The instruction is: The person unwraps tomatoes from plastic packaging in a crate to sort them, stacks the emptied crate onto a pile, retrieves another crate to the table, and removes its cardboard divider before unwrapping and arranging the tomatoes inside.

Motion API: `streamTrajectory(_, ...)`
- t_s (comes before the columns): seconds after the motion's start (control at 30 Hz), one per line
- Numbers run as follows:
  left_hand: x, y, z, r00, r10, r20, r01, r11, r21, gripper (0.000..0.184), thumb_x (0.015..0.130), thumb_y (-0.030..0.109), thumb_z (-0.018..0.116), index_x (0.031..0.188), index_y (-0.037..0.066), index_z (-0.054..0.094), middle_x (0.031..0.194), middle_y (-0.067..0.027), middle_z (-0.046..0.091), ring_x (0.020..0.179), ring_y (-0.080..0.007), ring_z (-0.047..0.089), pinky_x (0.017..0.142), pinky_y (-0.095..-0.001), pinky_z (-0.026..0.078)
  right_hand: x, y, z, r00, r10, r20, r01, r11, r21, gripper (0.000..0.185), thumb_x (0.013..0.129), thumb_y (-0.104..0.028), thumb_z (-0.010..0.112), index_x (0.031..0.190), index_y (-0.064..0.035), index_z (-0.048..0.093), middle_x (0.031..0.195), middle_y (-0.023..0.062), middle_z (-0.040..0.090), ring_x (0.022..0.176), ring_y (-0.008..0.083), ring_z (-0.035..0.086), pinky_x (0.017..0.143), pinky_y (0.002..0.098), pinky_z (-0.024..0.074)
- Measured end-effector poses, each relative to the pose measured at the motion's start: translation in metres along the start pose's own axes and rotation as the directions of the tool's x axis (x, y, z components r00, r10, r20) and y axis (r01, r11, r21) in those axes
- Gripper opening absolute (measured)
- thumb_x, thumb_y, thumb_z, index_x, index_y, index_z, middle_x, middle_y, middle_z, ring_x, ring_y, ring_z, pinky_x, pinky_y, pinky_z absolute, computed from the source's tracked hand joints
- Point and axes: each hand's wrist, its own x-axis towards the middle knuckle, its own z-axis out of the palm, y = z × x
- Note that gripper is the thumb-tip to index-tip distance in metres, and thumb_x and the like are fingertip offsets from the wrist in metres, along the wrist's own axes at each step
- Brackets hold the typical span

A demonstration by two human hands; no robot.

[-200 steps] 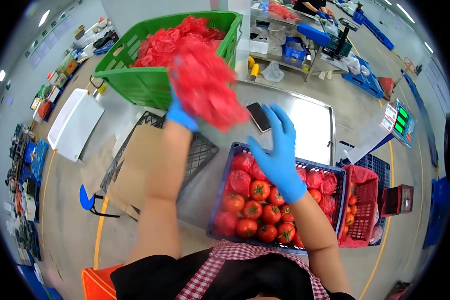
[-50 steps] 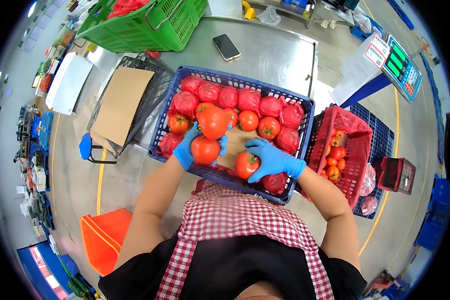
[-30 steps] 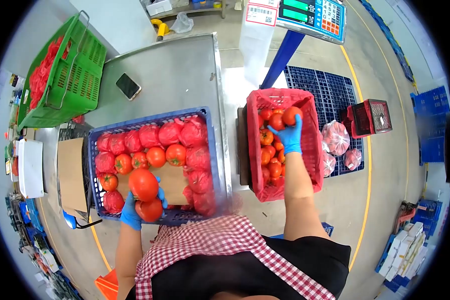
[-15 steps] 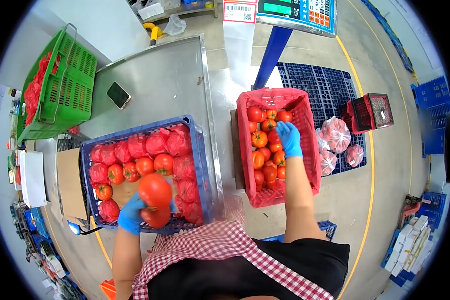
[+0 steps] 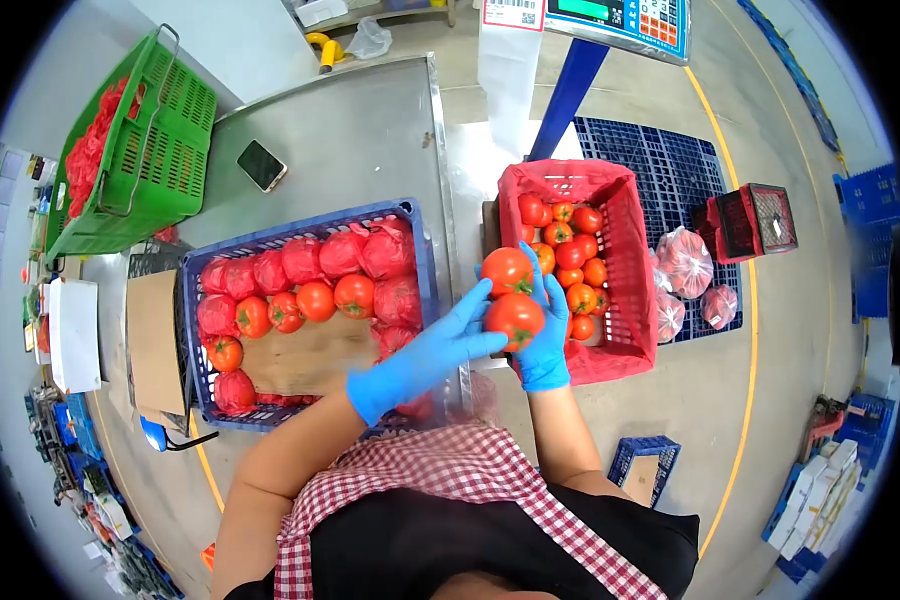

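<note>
Both of my hands wear blue gloves and meet at the left edge of the red-lined crate (image 5: 622, 340). Two red tomatoes (image 5: 515, 318) are held between them, one above the other. My left hand (image 5: 440, 348) reaches across from the left, its fingers and thumb closed against the tomatoes. From below and behind, my right hand (image 5: 546, 355) cups them with its fingers upright. More loose tomatoes (image 5: 570, 255) lie in the crate beyond. To the left, a blue crate (image 5: 198, 330) holds red-wrapped bundles (image 5: 320, 255) around its sides and several bare tomatoes (image 5: 315, 300) on a brown base.
A phone (image 5: 261, 165) lies on the metal table (image 5: 355, 135), beside a green basket (image 5: 185, 110) of red netting. A scale display (image 5: 620, 25) stands on a blue post. Bagged tomatoes (image 5: 685, 262) rest on a blue pallet (image 5: 650, 170). A small blue crate (image 5: 645, 468) sits on the floor.
My left hand has swung right from over the blue crate with tomatoes. My right hand has drawn back from inside the red-lined crate, and the two hands have come together.
</note>
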Motion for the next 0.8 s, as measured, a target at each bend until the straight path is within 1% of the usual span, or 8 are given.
streamTrajectory(0.23, -0.038, 0.002, -0.033, 0.892, 0.227, -0.391, -0.211, 0.974, 0.083, 0.04, 0.087, 0.003, 0.058, 0.126, 0.003, 0.052, 0.118, -0.0062, 0.058, 0.105, -0.015, 0.057, 0.092, -0.0293, 0.045, 0.003, -0.007, -0.045, 0.98, 0.184, 0.075, -0.188, 0.735, 0.652, 0.065, 0.084, -0.043, 0.053, 0.137, -0.0094, 0.038, 0.142, 0.022, 0.033, 0.12, 0.0344, 0.047, 0.082, 0.0384, 0.0514)
streamTrajectory(0.3, -0.049, -0.011, -0.077, 0.647, 0.451, -0.615, -0.269, 0.89, 0.369, 0.04, 0.086, 0.004, 0.059, 0.125, 0.002, 0.052, 0.115, -0.0068, 0.059, 0.106, -0.0166, 0.056, 0.093, -0.0305, 0.044, 0.014, -0.018, -0.088, 0.975, -0.16, -0.154, 0.113, 0.955, -0.275, 0.058, 0.083, -0.037, 0.058, 0.131, -0.0066, 0.044, 0.134, 0.0211, 0.043, 0.109, 0.031, 0.054, 0.078, 0.0362, 0.0523)
streamTrajectory(0.37, -0.067, -0.029, -0.139, 0.386, 0.657, -0.648, -0.063, 0.719, 0.692, 0.042, 0.086, 0.012, 0.062, 0.125, 0.002, 0.052, 0.119, -0.0103, 0.058, 0.11, -0.0214, 0.055, 0.095, -0.0333, 0.043, 0.024, -0.034, -0.116, 0.87, -0.493, -0.006, 0.173, 0.318, -0.932, 0.046, 0.081, -0.024, 0.063, 0.121, -0.0039, 0.052, 0.119, 0.0189, 0.055, 0.097, 0.0266, 0.06, 0.076, 0.0352, 0.0532)
streamTrajectory(0.43, -0.083, -0.054, -0.19, 0.437, 0.718, -0.541, 0.121, 0.55, 0.827, 0.048, 0.084, 0.019, 0.065, 0.127, 0.002, 0.051, 0.123, -0.0131, 0.055, 0.113, -0.0249, 0.053, 0.096, -0.0353, 0.042, 0.037, -0.056, -0.136, 0.793, -0.598, 0.118, 0.07, -0.103, -0.992, 0.033, 0.079, -0.007, 0.065, 0.11, -0.0018, 0.058, 0.103, 0.0154, 0.064, 0.088, 0.0227, 0.062, 0.077, 0.0366, 0.0537)
streamTrajectory(0.5, -0.091, -0.059, -0.204, 0.634, 0.562, -0.532, 0.194, 0.55, 0.812, 0.06, 0.079, 0.033, 0.069, 0.126, 0.002, 0.049, 0.122, -0.017, 0.052, 0.114, -0.03, 0.05, 0.094, -0.0384, 0.042, 0.05, -0.088, -0.183, 0.783, -0.622, -0.007, 0.101, 0.139, -0.985, 0.029, 0.077, -0.006, 0.07, 0.102, -0.0011, 0.057, 0.095, 0.0106, 0.065, 0.084, 0.018, 0.062, 0.074, 0.0337, 0.0529)
streamTrajectory(0.6, -0.074, -0.041, -0.172, 0.663, 0.637, -0.393, 0.434, 0.1, 0.895, 0.056, 0.078, 0.031, 0.071, 0.122, 0.003, 0.053, 0.119, -0.0172, 0.054, 0.109, -0.0311, 0.052, 0.094, -0.0405, 0.041, 0.046, -0.122, -0.238, 0.793, -0.524, -0.312, 0.257, 0.751, -0.608, 0.044, 0.073, -0.011, 0.077, 0.108, 0.0002, 0.052, 0.102, 0.009, 0.063, 0.089, 0.0163, 0.06, 0.077, 0.0313, 0.0534)
streamTrajectory(0.7, -0.045, -0.04, -0.174, 0.58, 0.753, -0.311, 0.276, 0.178, 0.945, 0.051, 0.077, 0.033, 0.07, 0.116, 0.004, 0.056, 0.115, -0.0173, 0.053, 0.106, -0.0337, 0.051, 0.091, -0.043, 0.042, 0.035, -0.121, -0.24, 0.638, -0.726, -0.255, 0.086, 0.397, -0.914, 0.041, 0.09, -0.029, 0.049, 0.123, -0.005, 0.05, 0.131, 0.0118, 0.048, 0.117, 0.0307, 0.05, 0.095, 0.0484, 0.0449)
streamTrajectory(0.8, -0.033, -0.031, -0.174, 0.603, 0.775, -0.187, 0.106, 0.155, 0.982, 0.049, 0.077, 0.032, 0.07, 0.116, 0.005, 0.056, 0.118, -0.0156, 0.052, 0.11, -0.0324, 0.05, 0.092, -0.0422, 0.041, 0.015, -0.107, -0.139, 0.638, -0.539, -0.549, 0.165, 0.793, -0.586, 0.043, 0.09, -0.025, 0.051, 0.127, -0.0046, 0.047, 0.131, 0.0106, 0.048, 0.119, 0.0276, 0.048, 0.097, 0.0426, 0.0425)
